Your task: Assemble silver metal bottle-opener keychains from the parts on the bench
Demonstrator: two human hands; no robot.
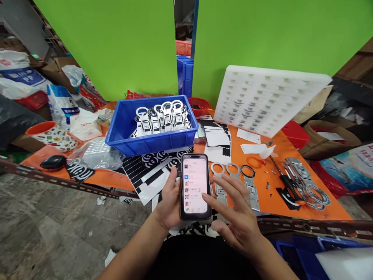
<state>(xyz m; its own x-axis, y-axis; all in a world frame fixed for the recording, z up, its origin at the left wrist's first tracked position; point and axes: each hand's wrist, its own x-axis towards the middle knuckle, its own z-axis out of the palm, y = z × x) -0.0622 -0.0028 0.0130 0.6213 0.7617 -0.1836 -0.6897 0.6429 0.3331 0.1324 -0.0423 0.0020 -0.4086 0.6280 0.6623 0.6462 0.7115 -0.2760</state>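
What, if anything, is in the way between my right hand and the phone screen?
Nothing visible stands between your right hand and the phone: your index finger reaches over the screen's right edge. Your left hand holds the phone's left side.

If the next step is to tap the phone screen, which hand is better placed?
Probably the right hand: its index finger reaches over the screen, whether touching I cannot tell. The left hand seems less free, since it holds the phone.
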